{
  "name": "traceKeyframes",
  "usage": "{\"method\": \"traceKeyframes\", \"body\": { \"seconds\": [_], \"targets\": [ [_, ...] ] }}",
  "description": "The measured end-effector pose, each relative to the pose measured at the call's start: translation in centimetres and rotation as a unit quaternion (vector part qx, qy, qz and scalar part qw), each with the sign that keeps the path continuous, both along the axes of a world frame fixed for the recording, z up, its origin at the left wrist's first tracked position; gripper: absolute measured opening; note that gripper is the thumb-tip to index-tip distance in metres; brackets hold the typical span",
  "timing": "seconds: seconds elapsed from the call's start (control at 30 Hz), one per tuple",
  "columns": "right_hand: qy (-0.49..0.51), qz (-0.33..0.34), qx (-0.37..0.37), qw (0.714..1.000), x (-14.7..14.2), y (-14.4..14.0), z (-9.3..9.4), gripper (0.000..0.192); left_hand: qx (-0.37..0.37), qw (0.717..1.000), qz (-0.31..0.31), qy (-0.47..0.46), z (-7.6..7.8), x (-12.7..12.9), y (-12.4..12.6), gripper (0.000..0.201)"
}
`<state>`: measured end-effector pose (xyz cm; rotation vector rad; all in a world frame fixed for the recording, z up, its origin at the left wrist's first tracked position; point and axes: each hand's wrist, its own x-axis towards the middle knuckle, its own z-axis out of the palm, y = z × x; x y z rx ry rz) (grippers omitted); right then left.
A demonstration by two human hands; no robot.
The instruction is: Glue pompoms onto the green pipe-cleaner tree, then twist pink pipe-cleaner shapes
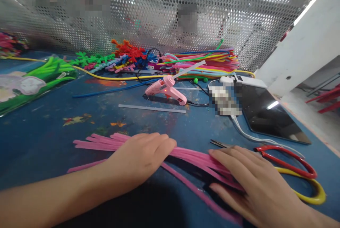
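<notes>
A bundle of pink pipe cleaners [101, 142] lies flat across the blue table [47, 136], running left to right. My left hand [140, 157] rests palm down on the middle of the bundle, fingers together. My right hand [249, 182] presses flat on the bundle's right end, fingers stretched out. One pink strand [186, 185] strays toward me between the hands. Neither hand is closed around anything.
Scissors with red and yellow handles [294, 167] lie just right of my right hand. A pink glue gun [166, 88] and a clear glue stick [151, 108] sit mid-table. A dark tablet [268, 114] with a white cable lies right. Coloured pipe cleaners [204, 63] pile along the perforated metal wall [159, 15].
</notes>
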<state>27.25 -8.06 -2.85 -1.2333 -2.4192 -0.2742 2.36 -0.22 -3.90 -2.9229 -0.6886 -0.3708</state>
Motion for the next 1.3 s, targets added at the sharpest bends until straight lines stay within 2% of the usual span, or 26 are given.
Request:
{"method": "traceKeyframes", "body": {
  "seconds": [0.17,0.27,0.4,0.53,0.67,0.8,0.93,1.07,1.13,1.2,1.3],
  "targets": [
    [0.025,-0.011,-0.057,0.998,0.2,-0.3,-0.1,0.029,0.024,0.994,-0.104,0.019,0.8,-0.9,2.1,0.051],
    [0.052,-0.004,-0.111,0.992,0.4,-0.6,-0.1,0.033,0.038,0.986,-0.158,0.03,1.2,-1.4,3.3,0.047],
    [0.123,-0.025,-0.2,0.972,0.7,-1.2,-0.5,0.056,0.045,0.992,-0.11,0.044,1.1,-1.5,3.7,0.046],
    [0.23,-0.054,-0.29,0.928,0.7,-1.8,-1.4,0.053,0.029,0.996,-0.069,0.04,0.9,-1.2,3.4,0.039],
    [0.286,-0.063,-0.328,0.898,0.6,-2.1,-1.9,0.051,0.002,0.997,-0.064,0.034,0.9,-0.8,3.0,0.043],
    [0.287,-0.051,-0.314,0.904,0.5,-1.9,-2.0,0.05,-0.013,0.998,-0.057,0.036,0.8,0.0,1.6,0.049],
    [0.298,-0.035,-0.25,0.921,0.1,-1.5,-1.8,0.043,-0.021,0.998,-0.012,0.053,0.7,1.1,-0.2,0.039],
    [0.271,-0.04,-0.195,0.942,0.1,-1.0,-1.7,0.034,-0.022,0.997,0.022,0.065,1.0,1.4,-0.8,0.035],
    [0.252,-0.031,-0.173,0.952,0.2,-0.7,-1.6,0.028,-0.031,0.998,0.003,0.054,1.3,1.4,-0.9,0.039],
    [0.226,-0.011,-0.152,0.962,0.3,-0.3,-0.9,0.026,-0.039,0.998,-0.045,0.037,1.4,1.4,-1.0,0.046],
    [0.168,0.046,-0.095,0.98,-0.2,0.3,1.1,0.027,-0.037,0.993,-0.106,0.024,1.0,1.5,-1.2,0.042]
  ]
}}
